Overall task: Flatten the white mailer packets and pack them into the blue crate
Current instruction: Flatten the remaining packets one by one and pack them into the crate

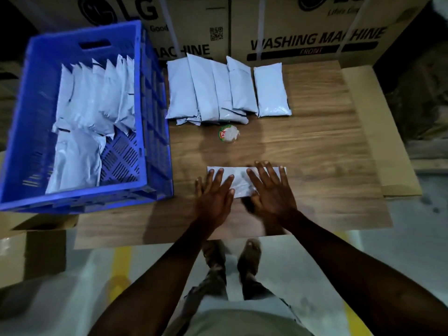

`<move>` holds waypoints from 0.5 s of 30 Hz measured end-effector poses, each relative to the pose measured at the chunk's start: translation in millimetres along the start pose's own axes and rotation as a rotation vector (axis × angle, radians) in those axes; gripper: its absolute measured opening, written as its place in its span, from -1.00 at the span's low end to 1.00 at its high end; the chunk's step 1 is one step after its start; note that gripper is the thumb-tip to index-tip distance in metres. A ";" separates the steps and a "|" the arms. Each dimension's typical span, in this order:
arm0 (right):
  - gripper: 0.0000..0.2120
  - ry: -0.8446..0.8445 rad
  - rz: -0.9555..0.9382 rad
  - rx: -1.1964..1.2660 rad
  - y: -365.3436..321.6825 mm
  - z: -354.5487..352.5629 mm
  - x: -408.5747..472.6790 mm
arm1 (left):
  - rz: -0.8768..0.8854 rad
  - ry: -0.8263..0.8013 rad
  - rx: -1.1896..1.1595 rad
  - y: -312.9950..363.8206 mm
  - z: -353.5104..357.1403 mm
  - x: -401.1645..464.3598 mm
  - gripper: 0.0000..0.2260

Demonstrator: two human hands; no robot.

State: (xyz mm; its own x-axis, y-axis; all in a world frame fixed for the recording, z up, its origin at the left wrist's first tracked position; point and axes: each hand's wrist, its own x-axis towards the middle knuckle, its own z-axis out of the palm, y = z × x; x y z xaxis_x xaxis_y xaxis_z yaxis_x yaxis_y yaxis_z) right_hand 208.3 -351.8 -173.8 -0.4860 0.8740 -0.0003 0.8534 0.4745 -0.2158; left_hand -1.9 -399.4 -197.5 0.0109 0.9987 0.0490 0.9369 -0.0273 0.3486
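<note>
One white mailer packet [240, 181] lies flat across the near middle of the wooden table. My left hand [214, 194] rests palm-down on its left part with fingers spread. My right hand [270, 187] presses flat on its right part, fingers apart too. Neither hand grips anything. A row of several white mailer packets [225, 90] lies at the far side of the table. The blue crate [145, 132] stands on the left, with several white packets [97, 98] leaning upright inside along its far half and one lying at its near left.
A small round plastic bottle [229, 134] with a red and green label stands between the packet row and my hands. Large cardboard washing-machine boxes [303, 27] wall the far edge. The wooden table [327, 146] ends just behind my wrists; a cardboard sheet [378, 132] juts out on the right.
</note>
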 end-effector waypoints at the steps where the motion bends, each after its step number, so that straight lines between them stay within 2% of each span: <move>1: -0.40 0.024 -0.021 0.015 -9.9 1.0 3.1 | -0.021 0.011 -0.006 -3.1 -1.7 -0.4 -0.55; 8: -0.49 0.052 -0.013 -0.009 -49.3 29.1 33.6 | -0.054 -0.110 -0.008 -20.1 0.9 23.0 -0.46; 15: -0.44 0.064 -0.023 -0.084 -48.0 55.6 37.6 | -0.029 -0.090 0.059 -27.3 17.5 17.8 -0.49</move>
State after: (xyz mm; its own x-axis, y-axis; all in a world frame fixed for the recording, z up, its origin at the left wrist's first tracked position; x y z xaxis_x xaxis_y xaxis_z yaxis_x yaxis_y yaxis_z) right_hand 138.6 -347.5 -217.8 -0.4950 0.8663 0.0672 0.8562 0.4995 -0.1322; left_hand -21.2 -380.1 -222.5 0.0126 0.9989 -0.0456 0.9563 0.0013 0.2923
